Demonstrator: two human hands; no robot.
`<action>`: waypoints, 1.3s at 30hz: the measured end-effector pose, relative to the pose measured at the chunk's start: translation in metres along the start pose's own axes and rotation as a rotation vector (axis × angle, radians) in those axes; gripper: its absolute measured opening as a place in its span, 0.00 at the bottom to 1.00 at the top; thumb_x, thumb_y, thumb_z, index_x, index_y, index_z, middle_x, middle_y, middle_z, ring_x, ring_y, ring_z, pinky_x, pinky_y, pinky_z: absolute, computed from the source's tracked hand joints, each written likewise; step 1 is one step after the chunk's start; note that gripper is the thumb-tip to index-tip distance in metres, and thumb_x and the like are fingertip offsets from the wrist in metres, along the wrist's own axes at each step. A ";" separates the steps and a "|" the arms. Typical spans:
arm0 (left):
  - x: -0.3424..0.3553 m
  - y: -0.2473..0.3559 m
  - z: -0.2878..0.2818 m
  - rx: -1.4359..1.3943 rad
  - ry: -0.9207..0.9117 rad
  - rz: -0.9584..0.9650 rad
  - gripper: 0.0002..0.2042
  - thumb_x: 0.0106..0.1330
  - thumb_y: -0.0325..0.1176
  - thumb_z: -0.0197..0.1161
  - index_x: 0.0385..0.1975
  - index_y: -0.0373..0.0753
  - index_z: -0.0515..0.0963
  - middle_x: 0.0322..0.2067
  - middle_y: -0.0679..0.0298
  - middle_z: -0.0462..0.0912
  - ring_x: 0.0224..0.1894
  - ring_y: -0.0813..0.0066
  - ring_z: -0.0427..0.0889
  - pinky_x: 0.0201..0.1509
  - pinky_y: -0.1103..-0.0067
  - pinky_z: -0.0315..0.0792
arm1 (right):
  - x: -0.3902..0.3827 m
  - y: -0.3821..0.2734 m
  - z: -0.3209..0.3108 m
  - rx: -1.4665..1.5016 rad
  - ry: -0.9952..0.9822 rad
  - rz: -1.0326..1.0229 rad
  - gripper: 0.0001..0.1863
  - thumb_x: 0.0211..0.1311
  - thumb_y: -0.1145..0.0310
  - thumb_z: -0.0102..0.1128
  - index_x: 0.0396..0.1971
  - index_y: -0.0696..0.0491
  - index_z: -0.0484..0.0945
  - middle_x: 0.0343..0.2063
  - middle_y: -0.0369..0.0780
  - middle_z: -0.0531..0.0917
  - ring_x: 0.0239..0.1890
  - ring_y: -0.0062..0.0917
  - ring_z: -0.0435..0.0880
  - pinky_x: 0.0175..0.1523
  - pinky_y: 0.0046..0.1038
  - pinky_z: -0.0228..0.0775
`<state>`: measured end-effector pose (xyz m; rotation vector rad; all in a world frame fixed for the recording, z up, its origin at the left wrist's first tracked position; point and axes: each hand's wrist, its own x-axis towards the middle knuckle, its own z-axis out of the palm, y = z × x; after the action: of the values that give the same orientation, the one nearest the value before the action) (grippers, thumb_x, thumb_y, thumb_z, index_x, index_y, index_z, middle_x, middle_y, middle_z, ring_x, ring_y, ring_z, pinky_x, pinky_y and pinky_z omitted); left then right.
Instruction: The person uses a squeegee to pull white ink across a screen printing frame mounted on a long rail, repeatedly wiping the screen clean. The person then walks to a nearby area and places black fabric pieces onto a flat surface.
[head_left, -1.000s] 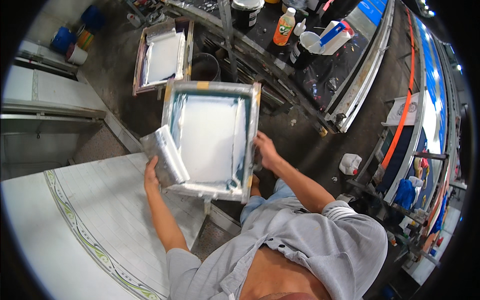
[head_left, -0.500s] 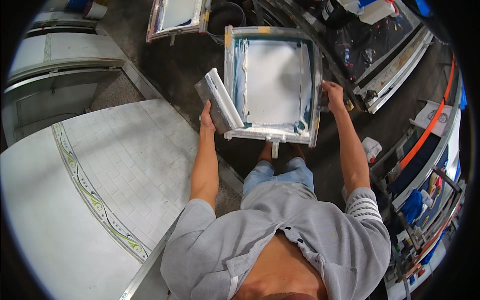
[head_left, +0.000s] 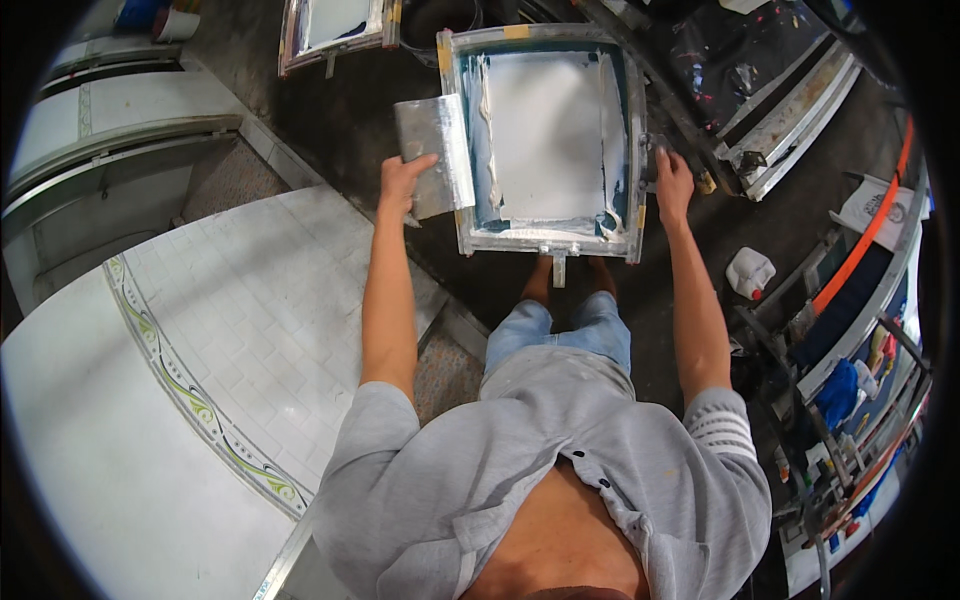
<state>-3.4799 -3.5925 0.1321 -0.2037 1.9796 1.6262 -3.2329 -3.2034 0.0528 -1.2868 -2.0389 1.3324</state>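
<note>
A printing screen point(head_left: 550, 244) with a grey frame sits in front of me, its mesh coated white, with thick white ink along the inner edges. My left hand point(head_left: 402, 185) grips a squeegee point(head_left: 425, 150) with a flat grey metal body and a white-smeared edge. It stands almost upright over the screen's left side, the thumb lying across its face. Beside the right side of the frame, my right hand point(head_left: 674, 182) has its fingers curled at a small dark grey piece that I cannot make out.
At the left a white, tile-patterned surface point(head_left: 240, 300) curves past my arm. Another screen point(head_left: 335, 45) and a dark bucket point(head_left: 440, 30) are at the far side. A white jug point(head_left: 749, 273) stands on the floor to the right, near cluttered racks point(head_left: 850, 400) and an orange strip point(head_left: 865, 235).
My left hand has raised the squeegee and turned it from slanted to nearly upright, away from the screen's lower left corner. My right hand has shifted slightly outward from the frame's side.
</note>
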 end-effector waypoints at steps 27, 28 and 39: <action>-0.128 -0.125 0.160 0.820 0.995 0.477 0.22 0.55 0.41 0.70 0.46 0.34 0.79 0.45 0.48 0.79 0.51 0.50 0.75 0.58 0.62 0.67 | -0.161 0.274 -0.298 0.213 -0.444 0.615 0.15 0.63 0.63 0.59 0.44 0.56 0.80 0.30 0.38 0.83 0.28 0.20 0.81 0.32 0.22 0.73; -0.165 -0.128 0.218 0.872 0.947 0.450 0.20 0.57 0.39 0.68 0.46 0.33 0.79 0.43 0.49 0.80 0.49 0.52 0.76 0.57 0.62 0.67 | -0.146 0.270 -0.322 0.034 -0.448 0.525 0.17 0.62 0.62 0.60 0.45 0.57 0.81 0.32 0.39 0.85 0.31 0.21 0.83 0.35 0.24 0.75; -0.298 -0.068 0.660 0.656 -0.951 0.777 0.09 0.62 0.32 0.64 0.38 0.34 0.83 0.28 0.57 0.84 0.28 0.70 0.83 0.33 0.75 0.75 | 0.048 0.233 -0.416 0.927 -0.090 0.693 0.18 0.66 0.57 0.56 0.45 0.57 0.75 0.37 0.46 0.84 0.36 0.32 0.85 0.41 0.34 0.79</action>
<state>-2.9878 -3.0577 0.1565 1.4462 1.6986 0.9775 -2.8471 -2.9190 0.0411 -1.4643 -0.7303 2.2591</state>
